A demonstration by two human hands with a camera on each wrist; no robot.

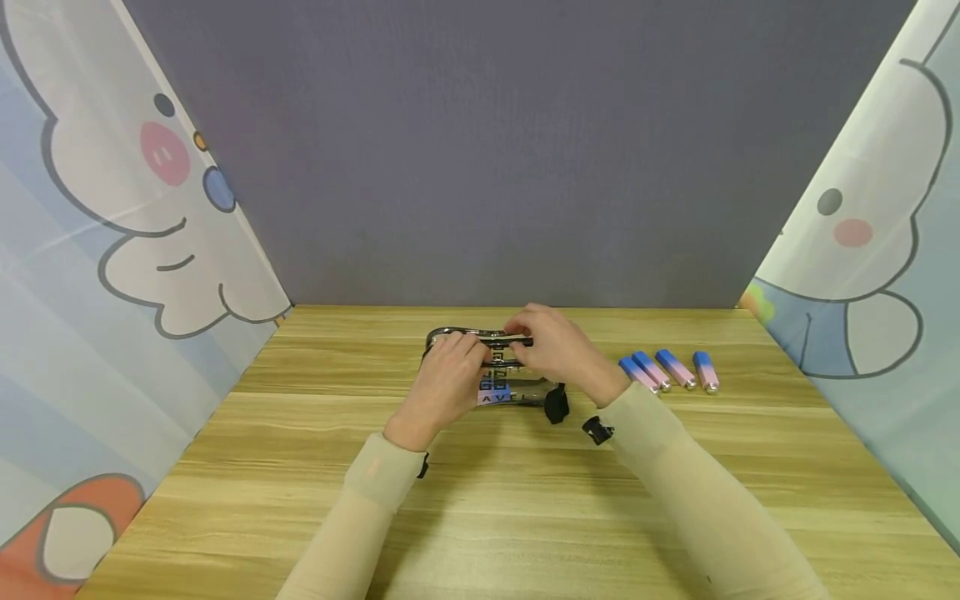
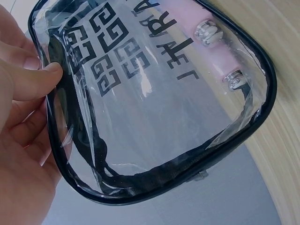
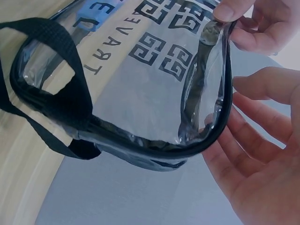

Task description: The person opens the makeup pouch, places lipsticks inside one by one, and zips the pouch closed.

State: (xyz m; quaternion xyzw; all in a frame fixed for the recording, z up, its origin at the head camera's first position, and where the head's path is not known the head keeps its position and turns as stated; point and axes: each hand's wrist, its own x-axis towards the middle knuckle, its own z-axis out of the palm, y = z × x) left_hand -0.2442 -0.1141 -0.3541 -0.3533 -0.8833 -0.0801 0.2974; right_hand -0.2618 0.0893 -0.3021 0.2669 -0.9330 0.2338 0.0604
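A clear travel pouch (image 1: 528,393) with black trim and black lettering stands upright near the back of the table. My left hand (image 1: 450,371) pinches its top edge, thumb in front and fingers behind, as the left wrist view shows. At the same edge, farther right, my right hand (image 1: 555,346) holds the rim, its thumb (image 3: 262,84) on one side and fingers on the other. Inside the pouch lie pink-and-blue tubes (image 2: 208,30) with silvery ends. A black strap loop (image 3: 70,51) hangs off the pouch's right end.
Several matching blue-to-pink tubes (image 1: 675,369) lie on the wooden table (image 1: 525,517), right of my right hand. A grey panel (image 1: 517,150) rises behind the table. Cartoon-printed curtains (image 1: 862,267) flank both sides.
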